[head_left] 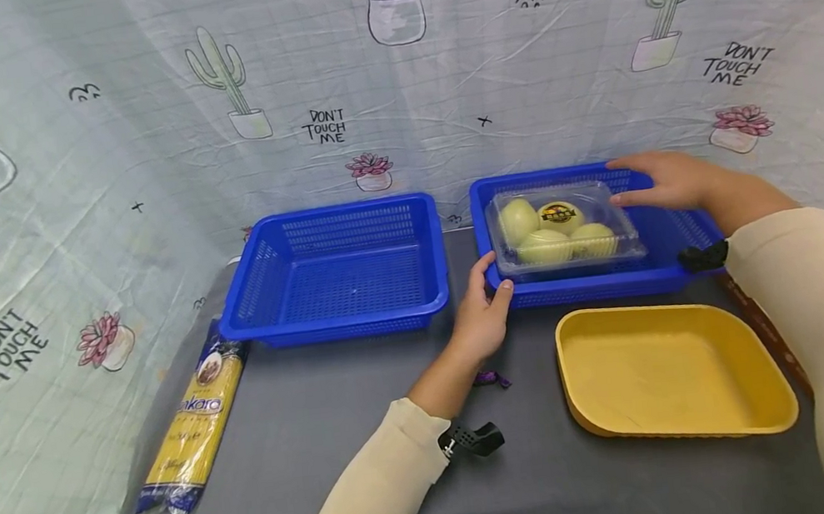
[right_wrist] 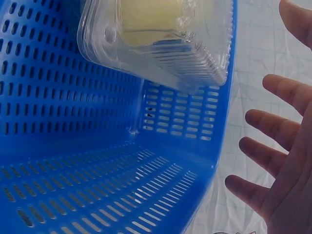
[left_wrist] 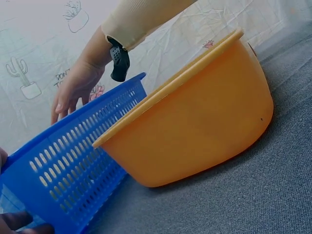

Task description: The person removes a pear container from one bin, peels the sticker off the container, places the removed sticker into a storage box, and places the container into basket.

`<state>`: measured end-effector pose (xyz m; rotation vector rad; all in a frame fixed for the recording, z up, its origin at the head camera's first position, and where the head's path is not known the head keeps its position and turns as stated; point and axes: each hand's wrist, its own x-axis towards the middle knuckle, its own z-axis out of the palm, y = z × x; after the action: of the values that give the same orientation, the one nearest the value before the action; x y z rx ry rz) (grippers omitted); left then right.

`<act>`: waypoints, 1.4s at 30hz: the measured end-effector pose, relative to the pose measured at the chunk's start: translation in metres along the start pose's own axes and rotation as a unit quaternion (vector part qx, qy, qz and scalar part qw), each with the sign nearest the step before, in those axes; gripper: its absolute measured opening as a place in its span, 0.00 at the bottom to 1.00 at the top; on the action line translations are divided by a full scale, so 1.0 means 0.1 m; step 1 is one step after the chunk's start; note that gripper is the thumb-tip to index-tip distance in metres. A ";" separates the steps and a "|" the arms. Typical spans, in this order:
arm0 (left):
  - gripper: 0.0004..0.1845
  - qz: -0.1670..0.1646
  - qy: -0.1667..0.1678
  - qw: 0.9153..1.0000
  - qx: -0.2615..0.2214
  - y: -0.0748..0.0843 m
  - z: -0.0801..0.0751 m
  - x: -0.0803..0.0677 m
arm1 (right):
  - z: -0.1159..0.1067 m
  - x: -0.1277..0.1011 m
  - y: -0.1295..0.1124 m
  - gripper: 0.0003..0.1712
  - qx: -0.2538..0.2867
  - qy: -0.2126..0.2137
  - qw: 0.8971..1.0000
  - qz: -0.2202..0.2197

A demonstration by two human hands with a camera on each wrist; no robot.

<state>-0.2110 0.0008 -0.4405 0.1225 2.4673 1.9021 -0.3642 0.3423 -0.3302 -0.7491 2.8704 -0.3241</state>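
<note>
On the right of the head view, a clear plastic clamshell box (head_left: 626,228) with several pale green round fruits (head_left: 519,221) lies in the left part of a blue basket (head_left: 673,234). It is slightly tilted, close to the basket's rim. My left hand (head_left: 480,317) grips the basket's front left corner, thumb on the rim; the left wrist view shows its fingertips (left_wrist: 29,226) at the basket's end. Over the back rim, right of the box, is my right hand (head_left: 668,180). Its fingers (right_wrist: 275,129) are spread and hold nothing in the right wrist view.
A second blue basket (head_left: 353,271) stands on the left, with a yellow spaghetti packet (head_left: 191,422) beside it. In front of the right basket is a yellow tub (head_left: 665,373). A small purple item (head_left: 491,379) lies near my left wrist. A printed curtain (head_left: 481,57) hangs behind.
</note>
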 end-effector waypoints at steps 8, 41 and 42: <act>0.30 -0.026 -0.006 0.999 -0.023 0.01 -0.01 -0.02 | 0.03 0.10 0.10 0.47 -0.012 -0.023 1.000 0.010; 0.30 -0.021 -0.007 1.000 -0.004 -0.05 -0.05 -0.01 | 0.43 0.33 0.26 0.51 0.136 -0.063 0.987 0.062; 0.30 -0.021 -0.008 1.000 -0.008 -0.05 -0.05 -0.01 | 0.43 0.33 0.25 0.52 0.143 -0.066 0.985 0.064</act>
<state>-0.2104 -0.0056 -0.4443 0.0846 2.4244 1.8966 -0.3951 0.3403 -0.3812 -0.5114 2.6523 -0.6271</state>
